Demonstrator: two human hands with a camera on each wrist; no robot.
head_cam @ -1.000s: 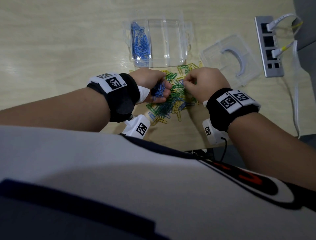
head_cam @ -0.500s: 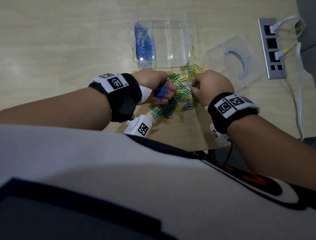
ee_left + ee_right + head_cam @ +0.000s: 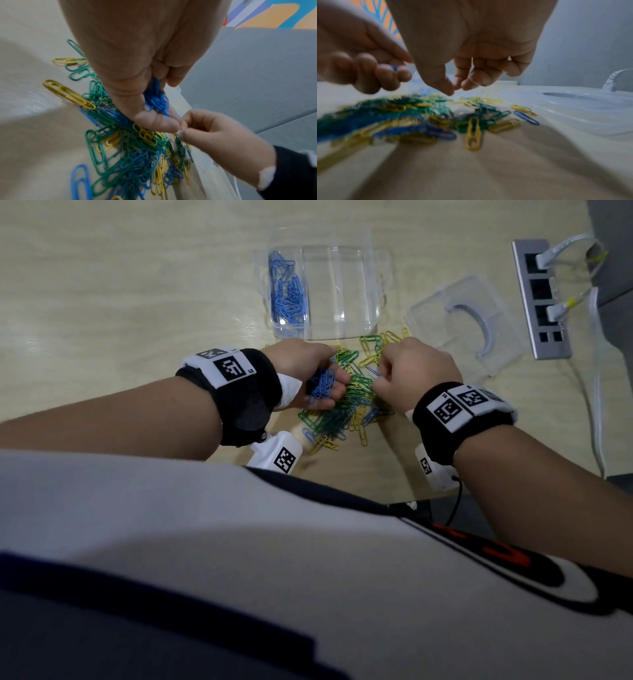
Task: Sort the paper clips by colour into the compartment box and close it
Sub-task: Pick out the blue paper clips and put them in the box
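Two hands work over a pile [image 3: 346,409] of green, yellow and blue paper clips on the tabletop [image 3: 120,302]. The left hand [image 3: 308,371] is curled round a bunch of blue clips [image 3: 322,386], which shows between its fingers and thumb in the head view and again in the left wrist view [image 3: 157,97]. The right hand [image 3: 416,368] sits just beside it, fingers bent, thumb and forefinger brought together at a single blue clip [image 3: 373,371] above the pile; the right wrist view is blurred, so how firmly it is pinched is unclear.

The pile lies under and between both hands, reaching toward the person. A few yellow clips [image 3: 323,444] lie loose at its near edge, and green and yellow ones [image 3: 373,342] spread at its far edge.

Just beyond the pile stands the clear compartment box [image 3: 352,330], open. Its left compartment holds blue clips [image 3: 287,292]; the others look bare.

Right of the box, near the right hand, the clear lid [image 3: 496,350] lies flat on the tabletop with a curved handle [image 3: 479,320] on it.

Farther right a grey socket strip [image 3: 548,350] is set in the tabletop with white cables [image 3: 596,392] plugged into it.
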